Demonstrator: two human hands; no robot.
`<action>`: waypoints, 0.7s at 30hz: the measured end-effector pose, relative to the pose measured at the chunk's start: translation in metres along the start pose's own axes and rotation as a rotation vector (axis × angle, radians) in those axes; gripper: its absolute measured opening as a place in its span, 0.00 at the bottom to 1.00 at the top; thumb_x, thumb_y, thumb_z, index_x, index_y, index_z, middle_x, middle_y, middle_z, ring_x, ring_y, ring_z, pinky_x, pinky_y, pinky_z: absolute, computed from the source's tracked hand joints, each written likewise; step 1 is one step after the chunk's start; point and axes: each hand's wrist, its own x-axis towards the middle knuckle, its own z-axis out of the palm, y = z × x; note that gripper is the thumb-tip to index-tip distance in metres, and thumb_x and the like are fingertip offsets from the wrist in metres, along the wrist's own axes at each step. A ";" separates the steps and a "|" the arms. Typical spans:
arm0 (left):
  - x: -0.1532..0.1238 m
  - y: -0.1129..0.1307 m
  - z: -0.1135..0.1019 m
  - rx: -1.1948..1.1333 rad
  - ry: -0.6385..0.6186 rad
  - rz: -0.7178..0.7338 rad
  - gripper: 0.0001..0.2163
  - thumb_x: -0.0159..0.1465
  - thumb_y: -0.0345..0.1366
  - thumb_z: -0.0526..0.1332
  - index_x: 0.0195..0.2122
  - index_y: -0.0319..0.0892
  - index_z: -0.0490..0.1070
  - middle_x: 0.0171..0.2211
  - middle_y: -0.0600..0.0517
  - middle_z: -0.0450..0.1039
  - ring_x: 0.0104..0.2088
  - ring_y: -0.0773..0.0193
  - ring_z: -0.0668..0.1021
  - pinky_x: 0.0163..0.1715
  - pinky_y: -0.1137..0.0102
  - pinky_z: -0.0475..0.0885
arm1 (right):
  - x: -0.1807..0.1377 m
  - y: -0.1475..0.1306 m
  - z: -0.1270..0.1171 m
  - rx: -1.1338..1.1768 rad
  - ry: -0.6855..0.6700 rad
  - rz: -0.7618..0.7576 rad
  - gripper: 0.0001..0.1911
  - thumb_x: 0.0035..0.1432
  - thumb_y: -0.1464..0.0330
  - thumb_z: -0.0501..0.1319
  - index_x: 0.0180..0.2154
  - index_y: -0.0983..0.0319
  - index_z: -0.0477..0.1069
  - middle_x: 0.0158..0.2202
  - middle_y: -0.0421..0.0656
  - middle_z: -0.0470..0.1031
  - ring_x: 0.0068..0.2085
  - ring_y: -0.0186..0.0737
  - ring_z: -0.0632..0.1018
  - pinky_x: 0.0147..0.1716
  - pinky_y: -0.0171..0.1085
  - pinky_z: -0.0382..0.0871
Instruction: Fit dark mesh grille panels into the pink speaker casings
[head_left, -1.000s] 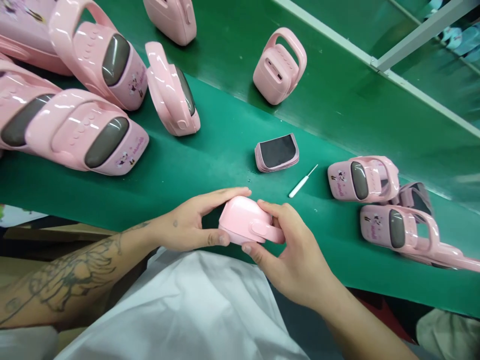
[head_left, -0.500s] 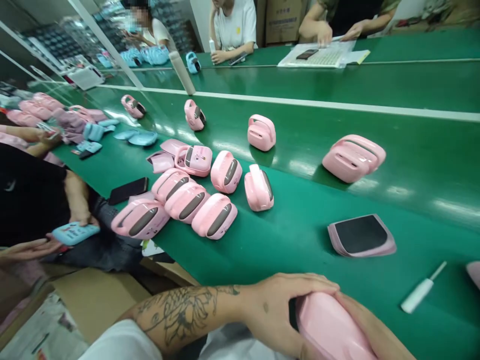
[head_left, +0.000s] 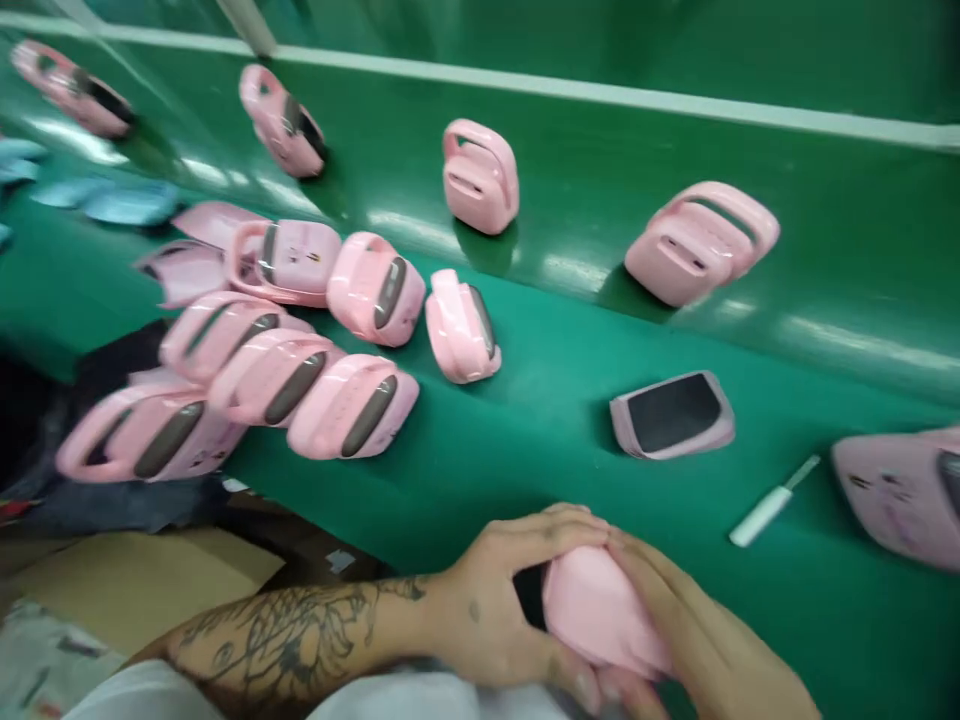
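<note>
Right grip [head_left: 694,615] nearer left grip [head_left: 499,600], pink device [head_left: 596,605] between

Left hand [head_left: 487,600]: grips one side of a pink case [head_left: 592,610], a dark area showing between thumb and fingers
Right hand [head_left: 697,620]: curled over the case's other side
Green table [head_left: 540,490]: under everything ahead of the hands
Screwdriver [head_left: 772,502]: white-handled, lying near a dark-faced panel [head_left: 675,412]
Handled cases [head_left: 352,410]: seven grouped at left, some touching
Back row [head_left: 480,180]: four more cases, spaced apart
Right edge: another case [head_left: 900,495], cut off
Far left: blue pieces [head_left: 127,203]
</note>
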 end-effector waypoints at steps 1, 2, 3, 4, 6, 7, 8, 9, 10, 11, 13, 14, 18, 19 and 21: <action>-0.001 -0.001 -0.002 0.027 -0.013 -0.040 0.47 0.51 0.55 0.84 0.70 0.44 0.75 0.65 0.37 0.80 0.68 0.37 0.79 0.75 0.47 0.67 | 0.002 -0.003 -0.003 0.009 -0.015 0.020 0.40 0.68 0.58 0.65 0.76 0.56 0.60 0.65 0.51 0.81 0.55 0.58 0.89 0.39 0.44 0.91; -0.002 -0.003 -0.004 0.065 -0.035 -0.081 0.47 0.54 0.55 0.82 0.72 0.45 0.73 0.69 0.38 0.76 0.71 0.37 0.76 0.75 0.46 0.66 | 0.005 -0.007 -0.005 0.028 -0.007 0.049 0.39 0.69 0.58 0.65 0.76 0.57 0.59 0.66 0.52 0.81 0.57 0.57 0.88 0.44 0.44 0.91; -0.002 -0.004 -0.006 0.106 -0.065 -0.106 0.46 0.58 0.55 0.80 0.74 0.47 0.69 0.72 0.38 0.72 0.73 0.36 0.73 0.76 0.45 0.64 | 0.007 -0.011 -0.006 0.044 0.025 0.084 0.37 0.70 0.57 0.64 0.75 0.58 0.59 0.65 0.53 0.81 0.58 0.56 0.87 0.48 0.46 0.90; -0.002 -0.005 -0.006 0.144 -0.089 -0.089 0.43 0.63 0.55 0.76 0.77 0.47 0.66 0.75 0.39 0.69 0.75 0.37 0.70 0.76 0.45 0.63 | 0.009 -0.015 -0.006 0.055 0.063 0.113 0.36 0.71 0.56 0.63 0.74 0.59 0.59 0.64 0.54 0.81 0.59 0.56 0.87 0.51 0.47 0.89; 0.001 -0.006 -0.003 0.175 -0.064 -0.012 0.34 0.74 0.55 0.65 0.78 0.48 0.63 0.75 0.40 0.68 0.75 0.40 0.70 0.76 0.48 0.64 | 0.011 -0.021 -0.002 0.065 0.150 0.155 0.34 0.73 0.52 0.62 0.72 0.59 0.60 0.62 0.56 0.82 0.59 0.56 0.87 0.51 0.49 0.89; 0.003 -0.004 0.001 0.169 -0.019 0.026 0.30 0.78 0.54 0.58 0.77 0.48 0.65 0.74 0.41 0.70 0.73 0.43 0.73 0.74 0.51 0.67 | 0.011 -0.024 0.000 0.069 0.181 0.173 0.34 0.73 0.51 0.61 0.72 0.58 0.60 0.62 0.57 0.82 0.59 0.57 0.87 0.51 0.49 0.89; 0.005 -0.002 0.006 0.157 0.038 0.054 0.28 0.80 0.54 0.52 0.75 0.47 0.67 0.71 0.41 0.73 0.70 0.45 0.76 0.71 0.53 0.70 | 0.011 -0.026 0.002 0.077 0.206 0.187 0.34 0.73 0.50 0.62 0.71 0.58 0.60 0.62 0.57 0.81 0.59 0.57 0.86 0.50 0.49 0.89; 0.007 0.001 0.012 0.150 0.096 0.078 0.28 0.81 0.55 0.48 0.73 0.47 0.69 0.68 0.41 0.75 0.67 0.47 0.78 0.68 0.56 0.72 | 0.009 -0.028 0.004 0.089 0.218 0.200 0.34 0.73 0.50 0.62 0.71 0.58 0.60 0.62 0.58 0.80 0.59 0.57 0.86 0.50 0.50 0.89; 0.009 0.004 0.018 0.152 0.145 0.097 0.29 0.81 0.56 0.46 0.71 0.46 0.71 0.65 0.41 0.77 0.63 0.48 0.80 0.65 0.57 0.74 | 0.008 -0.030 0.005 0.108 0.222 0.215 0.35 0.72 0.51 0.64 0.72 0.59 0.59 0.63 0.58 0.79 0.60 0.57 0.85 0.51 0.50 0.89; 0.012 0.006 0.024 0.161 0.183 0.115 0.29 0.81 0.57 0.46 0.68 0.45 0.73 0.62 0.41 0.79 0.60 0.49 0.81 0.62 0.58 0.75 | 0.007 -0.032 0.006 0.134 0.221 0.229 0.37 0.71 0.53 0.65 0.72 0.59 0.58 0.64 0.58 0.77 0.62 0.58 0.84 0.53 0.51 0.88; 0.015 0.010 0.035 0.170 0.252 0.158 0.28 0.81 0.56 0.46 0.61 0.43 0.79 0.55 0.42 0.81 0.54 0.52 0.82 0.57 0.59 0.75 | 0.004 -0.035 0.005 0.192 0.213 0.233 0.38 0.69 0.57 0.68 0.72 0.59 0.57 0.66 0.58 0.75 0.64 0.57 0.81 0.58 0.53 0.86; 0.017 0.011 0.039 0.164 0.291 0.167 0.27 0.82 0.54 0.46 0.56 0.42 0.81 0.52 0.43 0.81 0.52 0.53 0.82 0.54 0.60 0.75 | 0.002 -0.036 0.004 0.215 0.203 0.228 0.38 0.68 0.59 0.68 0.72 0.59 0.57 0.66 0.57 0.75 0.65 0.57 0.81 0.60 0.54 0.84; 0.019 0.009 0.049 0.127 0.427 0.135 0.26 0.81 0.51 0.50 0.44 0.41 0.83 0.45 0.44 0.82 0.47 0.54 0.82 0.49 0.61 0.75 | 0.000 -0.039 -0.002 0.201 0.179 0.193 0.36 0.66 0.62 0.69 0.70 0.57 0.59 0.66 0.55 0.76 0.64 0.59 0.81 0.56 0.57 0.85; 0.019 0.009 0.050 0.120 0.447 0.122 0.25 0.81 0.51 0.51 0.43 0.41 0.84 0.44 0.44 0.83 0.47 0.53 0.82 0.48 0.61 0.75 | 0.001 -0.040 -0.003 0.191 0.176 0.196 0.36 0.67 0.63 0.68 0.70 0.57 0.59 0.66 0.55 0.77 0.63 0.59 0.82 0.55 0.57 0.85; 0.020 0.009 0.053 0.103 0.483 0.100 0.24 0.80 0.51 0.53 0.41 0.41 0.84 0.43 0.44 0.83 0.46 0.54 0.83 0.47 0.61 0.76 | 0.003 -0.042 -0.006 0.197 0.173 0.217 0.33 0.68 0.63 0.66 0.70 0.56 0.60 0.66 0.53 0.78 0.62 0.58 0.83 0.52 0.57 0.85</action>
